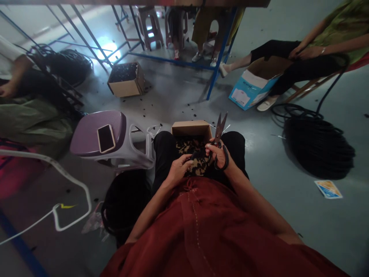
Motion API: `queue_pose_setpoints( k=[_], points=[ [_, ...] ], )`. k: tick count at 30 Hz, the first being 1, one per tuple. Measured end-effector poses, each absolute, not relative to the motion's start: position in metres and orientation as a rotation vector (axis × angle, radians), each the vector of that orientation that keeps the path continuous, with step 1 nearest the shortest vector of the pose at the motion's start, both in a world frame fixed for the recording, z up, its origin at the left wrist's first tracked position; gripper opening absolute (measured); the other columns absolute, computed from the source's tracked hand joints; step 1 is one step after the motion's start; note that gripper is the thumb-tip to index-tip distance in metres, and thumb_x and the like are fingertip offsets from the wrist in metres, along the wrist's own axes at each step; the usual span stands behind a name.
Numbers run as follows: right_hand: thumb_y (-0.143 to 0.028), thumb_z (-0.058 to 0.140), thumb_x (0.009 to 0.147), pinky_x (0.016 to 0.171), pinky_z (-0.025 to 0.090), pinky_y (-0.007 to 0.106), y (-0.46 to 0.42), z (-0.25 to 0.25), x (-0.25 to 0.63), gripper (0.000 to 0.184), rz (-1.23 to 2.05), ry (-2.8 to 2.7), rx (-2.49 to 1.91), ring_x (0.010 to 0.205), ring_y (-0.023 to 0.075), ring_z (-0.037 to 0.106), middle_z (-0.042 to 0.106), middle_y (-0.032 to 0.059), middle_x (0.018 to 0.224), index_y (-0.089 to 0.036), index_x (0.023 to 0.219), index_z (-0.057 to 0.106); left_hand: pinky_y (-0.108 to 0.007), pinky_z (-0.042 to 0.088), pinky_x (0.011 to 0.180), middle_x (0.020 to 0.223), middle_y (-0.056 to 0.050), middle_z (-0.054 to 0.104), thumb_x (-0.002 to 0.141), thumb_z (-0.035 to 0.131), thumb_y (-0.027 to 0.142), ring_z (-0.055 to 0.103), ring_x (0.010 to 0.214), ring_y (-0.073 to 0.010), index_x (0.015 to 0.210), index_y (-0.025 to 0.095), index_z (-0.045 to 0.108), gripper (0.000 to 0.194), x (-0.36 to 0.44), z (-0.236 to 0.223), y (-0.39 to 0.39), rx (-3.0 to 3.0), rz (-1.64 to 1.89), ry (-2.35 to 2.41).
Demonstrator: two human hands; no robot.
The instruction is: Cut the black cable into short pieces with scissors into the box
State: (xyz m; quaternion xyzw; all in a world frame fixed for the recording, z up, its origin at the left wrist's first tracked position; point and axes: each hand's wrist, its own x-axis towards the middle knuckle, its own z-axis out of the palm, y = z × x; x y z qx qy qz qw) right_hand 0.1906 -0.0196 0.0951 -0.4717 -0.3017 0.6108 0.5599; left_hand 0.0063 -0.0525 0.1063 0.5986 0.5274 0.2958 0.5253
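Red shirt point(201, 227): nearest, on the near side of the box. Cardboard box point(191, 129): one, stands between the knees point(235, 146), holds black scraps point(190, 139). Scissors point(218, 134): one pair, at the box's right edge, blades slightly parted, handles gripped in the right hand point(218, 153). Left hand point(177, 170): apart from the right, at the box's near left; cannot tell whether it pinches anything. Stool point(83, 134), bearing phone point(106, 138): left of the box.

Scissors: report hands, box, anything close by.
Right hand holds scissors, blades parted, pointing away. Left hand at box, hold unclear. Dark scraps in box. Stool close at left, phone on top.
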Motion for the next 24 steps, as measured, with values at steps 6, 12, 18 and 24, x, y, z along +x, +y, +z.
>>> queue_pose_setpoints(
  k=[6, 12, 18, 24],
  points=[
    [-0.034, 0.068, 0.06, 0.051, 0.045, 0.023, -0.035, 0.095, 0.179, 0.041, 1.563, -0.869, -1.198, 0.059, 0.0097, 0.053, 0.055, -0.0031, 0.08, -0.024, 0.095, 0.048, -0.019, 0.043, 0.056, 0.08, -0.001, 0.063, 0.078, 0.052, 0.03, 0.053, 0.059, -0.008, 0.105, 0.017, 0.057, 0.031, 0.011, 0.104, -0.053, 1.419, 0.73, 1.215],
    [-0.027, 0.067, 0.059, 0.048, 0.042, 0.022, -0.037, 0.092, 0.165, 0.04, 1.57, -0.819, -1.155, 0.055, 0.0084, 0.05, 0.054, -0.0043, 0.076, -0.024, 0.094, 0.048, -0.02, 0.043, 0.056, 0.081, -0.001, 0.063, 0.077, 0.054, 0.031, 0.053, 0.057, -0.0079, 0.102, 0.015, 0.057, 0.03, 0.012, 0.098, -0.052, 1.421, 0.693, 1.228],
    [-0.021, 0.067, 0.056, 0.045, 0.04, 0.022, -0.012, 0.097, 0.191, 0.038, 1.422, -0.682, -1.112, 0.05, 0.0075, 0.048, 0.052, -0.0065, 0.068, -0.024, 0.089, 0.048, -0.022, 0.046, 0.067, 0.094, -0.002, 0.065, 0.079, 0.051, 0.031, 0.058, 0.074, -0.0119, 0.11, 0.018, 0.058, 0.035, -0.001, 0.105, -0.057, 1.567, 0.542, 1.189],
    [-0.018, 0.066, 0.055, 0.042, 0.039, 0.023, 0.011, 0.108, 0.235, 0.032, 1.301, -0.576, -1.038, 0.05, 0.0091, 0.044, 0.047, -0.0061, 0.059, -0.025, 0.08, 0.048, -0.025, 0.046, 0.078, 0.095, -0.002, 0.066, 0.079, 0.052, 0.033, 0.06, 0.084, -0.0143, 0.106, 0.019, 0.061, 0.032, -0.041, 0.107, -0.067, 1.633, 0.458, 1.28]
  ],
)
